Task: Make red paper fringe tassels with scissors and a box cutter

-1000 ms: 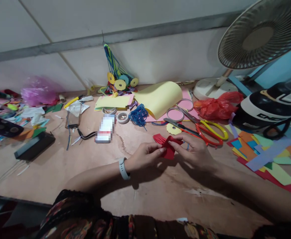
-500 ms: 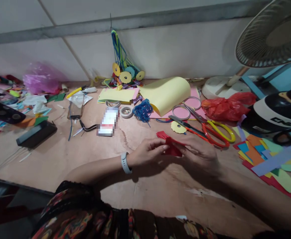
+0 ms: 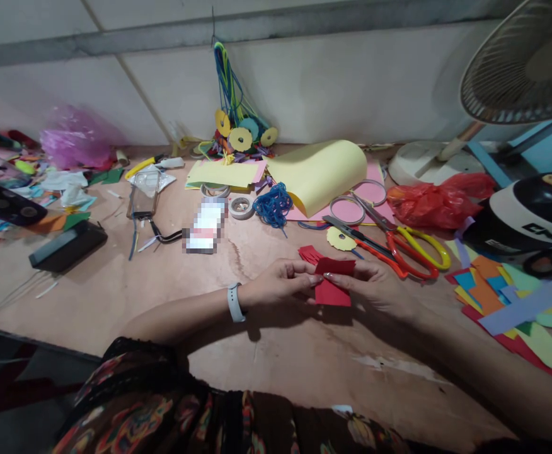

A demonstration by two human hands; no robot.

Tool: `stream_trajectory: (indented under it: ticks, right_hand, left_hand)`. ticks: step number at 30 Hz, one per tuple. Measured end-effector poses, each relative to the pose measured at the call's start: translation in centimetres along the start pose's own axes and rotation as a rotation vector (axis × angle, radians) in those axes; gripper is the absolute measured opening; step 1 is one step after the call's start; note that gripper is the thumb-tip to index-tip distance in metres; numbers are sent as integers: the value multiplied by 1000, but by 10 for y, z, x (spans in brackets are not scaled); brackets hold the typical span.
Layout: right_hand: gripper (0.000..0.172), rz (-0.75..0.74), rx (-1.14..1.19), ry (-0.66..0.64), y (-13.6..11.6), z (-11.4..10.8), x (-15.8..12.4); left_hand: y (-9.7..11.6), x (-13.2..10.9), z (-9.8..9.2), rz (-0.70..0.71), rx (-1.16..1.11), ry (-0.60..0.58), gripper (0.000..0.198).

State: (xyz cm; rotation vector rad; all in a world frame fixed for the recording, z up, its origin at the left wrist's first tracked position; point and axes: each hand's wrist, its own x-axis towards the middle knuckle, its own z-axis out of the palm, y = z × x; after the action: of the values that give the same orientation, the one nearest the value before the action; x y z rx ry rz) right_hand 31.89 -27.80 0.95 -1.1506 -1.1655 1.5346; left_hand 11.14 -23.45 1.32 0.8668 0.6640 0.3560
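Between my two hands is a piece of red paper (image 3: 333, 293), its flat face turned up toward me. My left hand (image 3: 285, 280) pinches its left edge, thumb on top. The thumb of my right hand (image 3: 375, 287) presses on the paper from the right, with the fingers behind it. Just beyond my left fingers lie red paper strips (image 3: 309, 253); whether they join the held piece is hidden. Past my right hand are a yellow scalloped paper disc (image 3: 341, 238), a utility knife (image 3: 375, 247) and scissors with red and yellow handles (image 3: 411, 249).
Coloured paper scraps (image 3: 507, 296) lie at the right, below a black and white container (image 3: 526, 211). A fan (image 3: 522, 69) stands behind a red plastic bag (image 3: 439, 198). Blue cord (image 3: 273, 205), tape rolls (image 3: 241, 207) and a phone (image 3: 205, 227) sit farther back.
The red paper has turned from a folded, edge-on pose to a flat face toward me. My right thumb has moved onto its front. The view has shifted slightly.
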Motion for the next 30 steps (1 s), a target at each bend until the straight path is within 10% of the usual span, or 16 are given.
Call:
stream_trajectory:
  ticks: [5, 11, 30]
  right_hand:
    - [16, -325, -282, -47, 0, -5, 0]
    - [45, -687, -597, -77, -2, -10, 2]
    - [38, -684, -611, -205, -5, -18, 6]
  left_hand:
    - [1, 1, -2, -9, -117, -18, 44]
    - [1, 2, -2, -4, -220, -49, 32]
    - [3, 0, 1, -13, -229, 14, 32]
